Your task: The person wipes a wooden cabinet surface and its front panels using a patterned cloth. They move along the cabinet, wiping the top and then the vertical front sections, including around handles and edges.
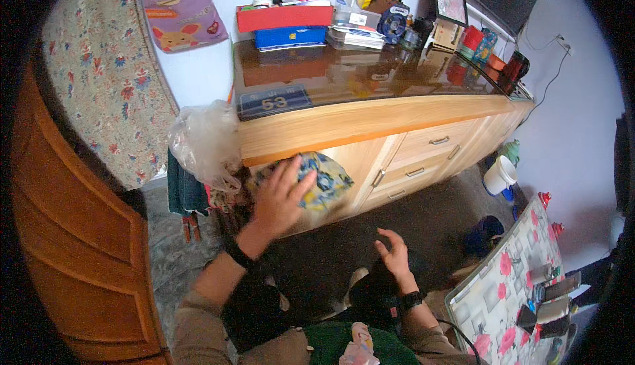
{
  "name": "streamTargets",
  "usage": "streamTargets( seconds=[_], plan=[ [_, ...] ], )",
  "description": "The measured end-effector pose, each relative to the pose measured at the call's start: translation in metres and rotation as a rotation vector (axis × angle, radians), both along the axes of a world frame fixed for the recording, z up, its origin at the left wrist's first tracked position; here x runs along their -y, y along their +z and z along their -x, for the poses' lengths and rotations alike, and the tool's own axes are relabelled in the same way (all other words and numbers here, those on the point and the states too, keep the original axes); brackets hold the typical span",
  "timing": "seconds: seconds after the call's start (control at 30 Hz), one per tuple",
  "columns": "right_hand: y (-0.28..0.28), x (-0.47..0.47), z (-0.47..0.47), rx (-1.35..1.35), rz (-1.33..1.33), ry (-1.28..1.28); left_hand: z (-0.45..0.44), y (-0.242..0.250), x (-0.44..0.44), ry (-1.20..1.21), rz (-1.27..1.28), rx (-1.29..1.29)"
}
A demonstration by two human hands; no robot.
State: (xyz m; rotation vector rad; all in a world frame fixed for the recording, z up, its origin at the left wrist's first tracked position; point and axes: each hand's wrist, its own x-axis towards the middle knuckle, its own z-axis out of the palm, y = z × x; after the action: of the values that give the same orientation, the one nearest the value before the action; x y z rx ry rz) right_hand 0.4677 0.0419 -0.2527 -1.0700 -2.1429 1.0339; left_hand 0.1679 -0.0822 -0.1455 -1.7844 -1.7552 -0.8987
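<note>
My left hand (279,200) is at the front of a light wood cabinet (322,129), below its countertop edge. Its slightly blurred fingers lie over a blue, yellow and white patterned cloth (330,179). The palm side is hidden, so whether the fingers grip the cloth cannot be told. My right hand (394,256) hangs in the air above the dark floor, with thumb and forefinger apart and nothing between them. A crumpled, clear plastic bag (203,142) hangs at the cabinet's left corner, just beyond my left hand.
Red (285,18) and blue boxes (292,36) stand on the dark glossy top (342,72). Metal-handled drawers (436,139) front the cabinet. A wooden door (84,236) borders the left. At right are a flower-patterned table (496,290) bearing several items and a white bucket (498,176).
</note>
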Motion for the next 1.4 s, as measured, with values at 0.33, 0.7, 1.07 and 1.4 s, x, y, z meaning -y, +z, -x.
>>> streamTargets(
  seconds=[0.33,0.7,1.07,1.4],
  plan=[
    [-0.020,0.020,-0.047,0.441,-0.512,-0.106,0.042,-0.106,-0.043,0.023,0.318,-0.641],
    [-0.020,0.006,-0.053,0.245,-0.467,-0.246,-0.025,-0.077,-0.160,-0.138,0.281,-0.750],
    [-0.015,0.003,-0.063,0.143,-0.455,-0.287,-0.052,-0.070,-0.202,-0.075,0.234,-0.822],
    [-0.019,0.003,-0.078,0.120,-0.445,-0.291,-0.022,-0.094,-0.150,-0.128,0.357,-0.865]
  ],
)
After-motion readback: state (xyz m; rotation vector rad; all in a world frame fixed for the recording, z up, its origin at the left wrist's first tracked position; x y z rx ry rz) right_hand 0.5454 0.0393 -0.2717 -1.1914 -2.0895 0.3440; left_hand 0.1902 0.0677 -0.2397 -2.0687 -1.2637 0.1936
